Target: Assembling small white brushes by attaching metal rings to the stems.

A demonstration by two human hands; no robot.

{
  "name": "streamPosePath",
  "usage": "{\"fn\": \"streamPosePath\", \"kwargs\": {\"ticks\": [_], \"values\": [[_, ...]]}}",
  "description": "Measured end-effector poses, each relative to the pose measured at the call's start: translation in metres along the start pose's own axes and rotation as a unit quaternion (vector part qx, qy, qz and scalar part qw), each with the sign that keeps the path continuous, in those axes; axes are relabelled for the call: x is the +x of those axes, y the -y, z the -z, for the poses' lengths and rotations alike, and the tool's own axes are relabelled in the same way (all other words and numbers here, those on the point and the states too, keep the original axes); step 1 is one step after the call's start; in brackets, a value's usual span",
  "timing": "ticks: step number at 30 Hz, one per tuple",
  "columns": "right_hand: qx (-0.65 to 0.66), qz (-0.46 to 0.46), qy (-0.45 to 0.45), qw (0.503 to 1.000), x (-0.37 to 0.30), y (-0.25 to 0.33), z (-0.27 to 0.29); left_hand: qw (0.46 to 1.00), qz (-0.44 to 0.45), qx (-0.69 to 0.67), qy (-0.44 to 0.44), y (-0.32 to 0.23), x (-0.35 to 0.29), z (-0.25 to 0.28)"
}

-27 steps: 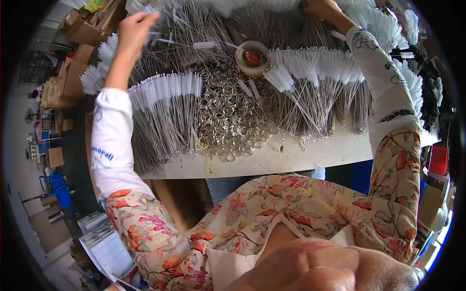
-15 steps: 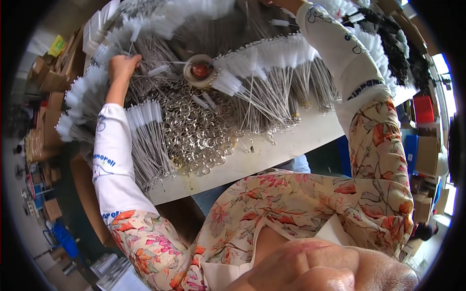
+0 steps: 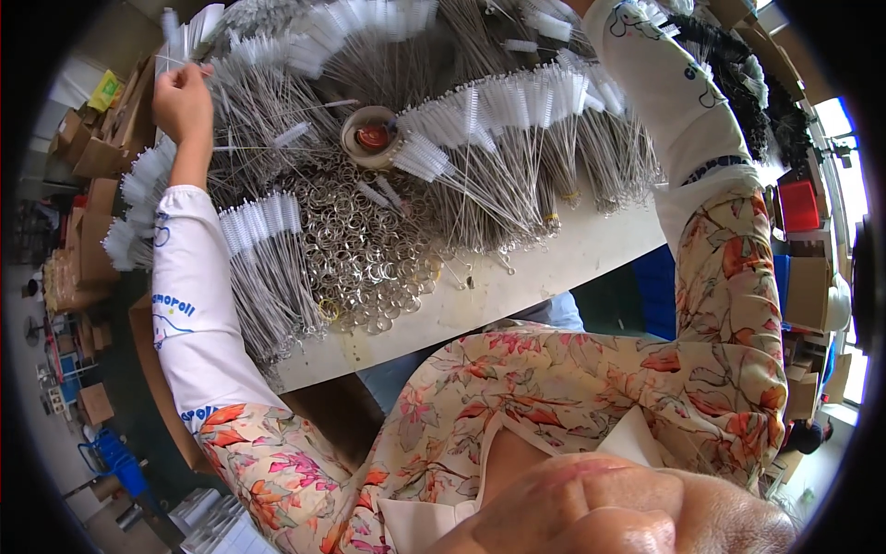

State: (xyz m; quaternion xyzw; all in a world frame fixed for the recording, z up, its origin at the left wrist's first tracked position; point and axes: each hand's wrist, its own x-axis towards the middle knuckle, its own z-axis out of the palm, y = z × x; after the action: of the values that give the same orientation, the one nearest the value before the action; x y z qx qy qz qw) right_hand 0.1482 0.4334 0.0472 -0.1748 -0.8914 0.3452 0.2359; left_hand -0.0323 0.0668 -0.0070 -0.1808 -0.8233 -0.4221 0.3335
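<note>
My left hand (image 3: 183,106) is raised at the far left of the table, fingers pinched. From them a thin wire-handled brush (image 3: 171,26) with pale bristles sticks up. Below this hand lie tangled wire brushes (image 3: 254,115). My right arm reaches far forward on the right. Only a sliver of my right hand (image 3: 579,6) shows at the upper edge, its fingers cut off from view. Near its forearm stand bundles of pale bristle brushes (image 3: 540,102) with looped wire handles. A heap of metal split rings (image 3: 360,249) lies in the middle.
A round beige holder (image 3: 352,148) with something red inside stands among the brushes. One brush bundle (image 3: 263,268) lies at the near left. The white table's front edge (image 3: 443,323) runs before my body. Black brushes (image 3: 738,92) are at the far right, cardboard boxes (image 3: 97,138) on the left.
My left hand has moved left and farther away, carrying the brush with it. My right arm has shifted slightly to the right, and its hand shows less.
</note>
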Motion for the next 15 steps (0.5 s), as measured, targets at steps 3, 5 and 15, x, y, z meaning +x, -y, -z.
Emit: {"fn": "streamPosePath", "kwargs": {"ticks": [3, 5, 15], "values": [[0.103, -0.001, 0.057, 0.993, 0.006, -0.009, 0.001, 0.991, -0.028, -0.104, -0.082, -0.006, 0.034, 0.014], [0.229, -0.008, 0.232, 0.945, 0.001, -0.023, -0.002, 0.970, -0.039, -0.208, -0.119, -0.006, 0.047, 0.025], [-0.366, 0.401, 0.309, 0.781, 0.001, -0.121, 0.044, 0.939, 0.097, -0.304, 0.127, -0.086, -0.052, 0.169]]}}
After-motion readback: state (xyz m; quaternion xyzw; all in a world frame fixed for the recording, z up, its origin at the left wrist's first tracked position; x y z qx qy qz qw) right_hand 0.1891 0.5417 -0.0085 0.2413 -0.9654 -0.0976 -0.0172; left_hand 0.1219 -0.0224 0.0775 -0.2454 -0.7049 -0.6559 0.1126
